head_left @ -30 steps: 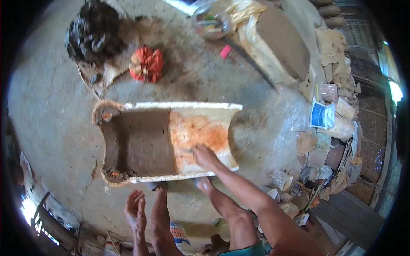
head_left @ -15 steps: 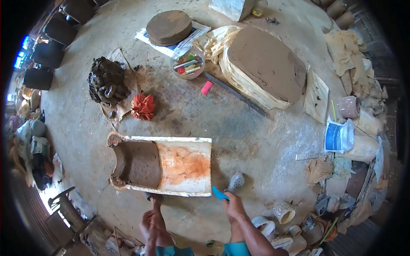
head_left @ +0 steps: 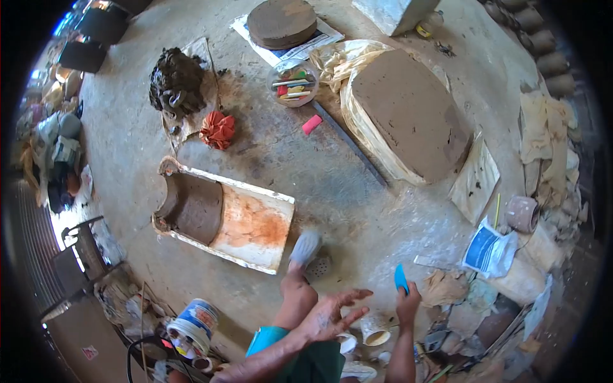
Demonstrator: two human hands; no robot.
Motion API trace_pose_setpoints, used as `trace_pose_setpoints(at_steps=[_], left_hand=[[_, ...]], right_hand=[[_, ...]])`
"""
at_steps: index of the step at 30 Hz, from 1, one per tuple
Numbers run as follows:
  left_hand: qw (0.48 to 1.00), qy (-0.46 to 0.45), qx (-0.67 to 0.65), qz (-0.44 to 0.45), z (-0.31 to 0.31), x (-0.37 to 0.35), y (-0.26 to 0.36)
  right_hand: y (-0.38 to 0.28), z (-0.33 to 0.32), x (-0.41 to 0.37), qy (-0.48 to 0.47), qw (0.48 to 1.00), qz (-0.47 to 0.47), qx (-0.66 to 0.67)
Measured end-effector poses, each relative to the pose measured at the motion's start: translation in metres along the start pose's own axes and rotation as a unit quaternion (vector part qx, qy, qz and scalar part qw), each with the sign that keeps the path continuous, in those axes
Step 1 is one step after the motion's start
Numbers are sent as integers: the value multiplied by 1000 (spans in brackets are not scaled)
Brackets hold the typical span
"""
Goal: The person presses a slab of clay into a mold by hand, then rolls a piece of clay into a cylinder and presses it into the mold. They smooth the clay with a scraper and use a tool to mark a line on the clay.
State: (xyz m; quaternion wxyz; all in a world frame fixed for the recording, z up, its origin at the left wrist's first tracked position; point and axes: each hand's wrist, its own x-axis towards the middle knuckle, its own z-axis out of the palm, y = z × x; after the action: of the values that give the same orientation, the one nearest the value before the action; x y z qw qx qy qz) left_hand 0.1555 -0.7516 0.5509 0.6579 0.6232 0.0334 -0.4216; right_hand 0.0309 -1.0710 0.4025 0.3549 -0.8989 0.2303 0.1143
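My right hand (head_left: 408,302) grips a flat blue scraper (head_left: 400,279) with its pointed end up, held over the floor on the right. In front of my legs, my left hand (head_left: 333,315) reaches across with its fingers spread and nothing in them. Left of both hands, and touched by neither, lies a white half-round plaster mould (head_left: 258,246). A sheet of brown clay (head_left: 196,208) lines its left part, and reddish stains mark the bare part. Close to the mould is my foot in a grey clog (head_left: 306,247).
A large clay slab (head_left: 408,118) lies on cloth, near a metal bar (head_left: 351,143). Further back are a round clay block (head_left: 281,24), a tub of tools (head_left: 292,84), a dark clay heap (head_left: 177,83) and a red cloth bundle (head_left: 218,130). Buckets (head_left: 195,322) and rags (head_left: 444,288) crowd the edges.
The view has turned and shifted right, with a foot stepping. My right hand has carried the scraper away from the mould's edge. My left hand has swung right, its fingers now spread.
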Motion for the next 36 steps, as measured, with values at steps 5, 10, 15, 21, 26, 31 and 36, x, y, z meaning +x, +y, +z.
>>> trace_pose_setpoints(at_steps=[5, 10, 15, 21, 26, 31, 36], left_hand=[[994, 39, 103, 29, -68, 80, 5], [886, -255, 344, -180, -98, 205, -35], [885, -269, 332, -188, -74, 314, -65], [957, -176, 204, -105, -89, 353, -76], [999, -6, 25, -37, -19, 399, -71], [990, 63, -121, 19, -56, 400, -38], [989, 65, -130, 33, -85, 417, -12]], right_hand=[[-127, 75, 152, -78, 994, -74, 16], [-210, 179, 319, -174, 976, -135, -8], [-233, 334, 432, -311, 928, -152, -141], [-214, 472, 497, -322, 890, -278, -163], [-254, 504, 551, -166, 909, -228, -308], [-248, 515, 559, -193, 845, -248, -433], [-244, 492, 582, -324, 751, -407, -407]])
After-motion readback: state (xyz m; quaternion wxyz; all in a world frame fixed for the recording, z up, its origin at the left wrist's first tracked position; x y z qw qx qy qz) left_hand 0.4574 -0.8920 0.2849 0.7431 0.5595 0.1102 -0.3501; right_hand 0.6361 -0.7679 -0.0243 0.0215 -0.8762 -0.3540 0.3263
